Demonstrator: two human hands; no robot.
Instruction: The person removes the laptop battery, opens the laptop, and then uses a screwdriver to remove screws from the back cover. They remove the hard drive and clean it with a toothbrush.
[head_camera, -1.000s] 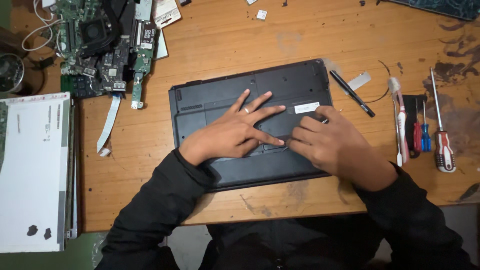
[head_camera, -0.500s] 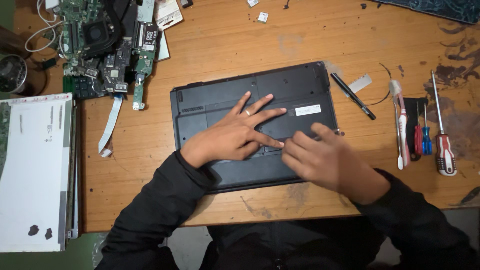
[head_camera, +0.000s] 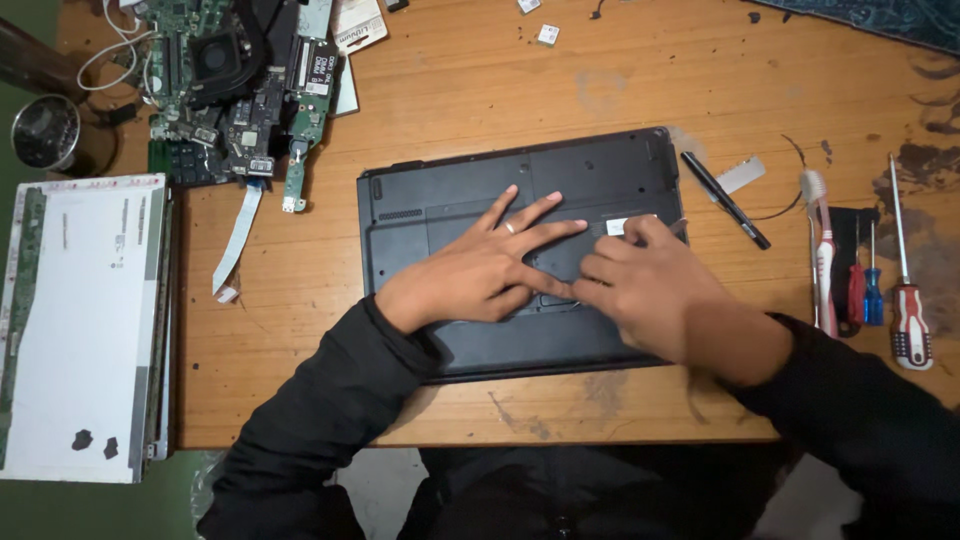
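Observation:
A black laptop lies upside down on the wooden table, its bottom cover facing up. My left hand rests flat on the cover with fingers spread, a ring on one finger. My right hand lies beside it, fingers bent and pressing on the cover near a small white label. The two hands touch at the fingertips. Neither hand holds anything that I can see.
Circuit boards and a fan with a white ribbon cable lie at the back left. A bare screen panel sits at the left edge. A black pen, a toothbrush and screwdrivers lie on the right.
My right hand has slid left across the laptop's cover until it meets my left hand's fingertips. My left hand has stayed in place.

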